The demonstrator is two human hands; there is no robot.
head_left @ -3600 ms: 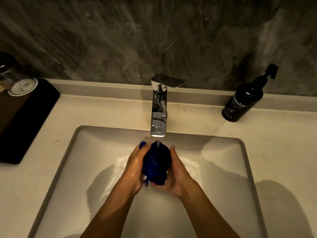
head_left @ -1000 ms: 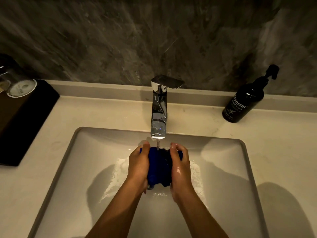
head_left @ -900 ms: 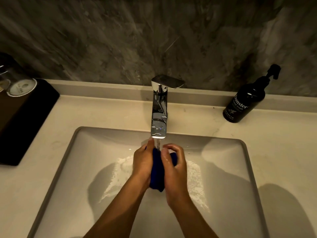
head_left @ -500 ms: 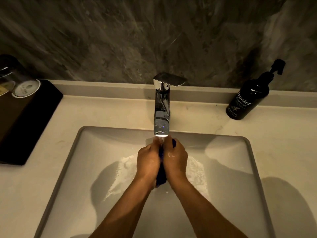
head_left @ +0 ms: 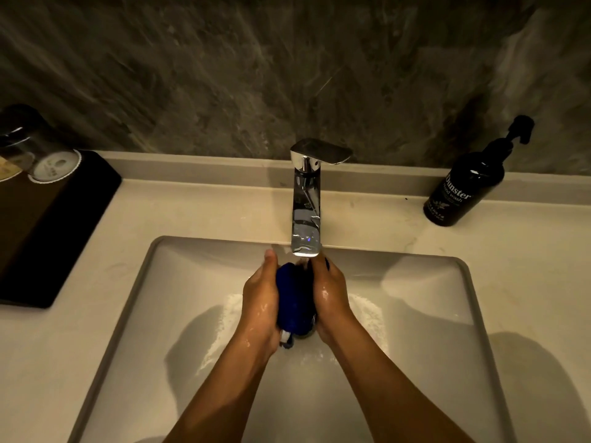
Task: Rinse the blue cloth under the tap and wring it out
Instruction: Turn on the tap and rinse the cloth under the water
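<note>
Since half a second ago both hands have parted a little, and more of the cloth (head_left: 294,302) shows between them as a bunched blue wad. Left hand (head_left: 260,298) presses its palm on the cloth's left side, thumb raised toward the spout; right hand (head_left: 329,294) presses on the right side, fingers curled round it. So the cloth is squeezed between the two palms, held over the middle of the sink (head_left: 460,314) just below the tap (head_left: 306,219), with a small end hanging out at the bottom by the left wrist. Both hands glisten wet, and foam lies on the basin floor to either side of them.

Basin walls stand well apart from the hands left and right. Nearest edge is the spout directly above. Toward the upper right of the frame a soap bottle (head_left: 463,190) stands on the counter, well clear; at the left edge lies a black tray (head_left: 48,238) bearing a glass (head_left: 38,148).
</note>
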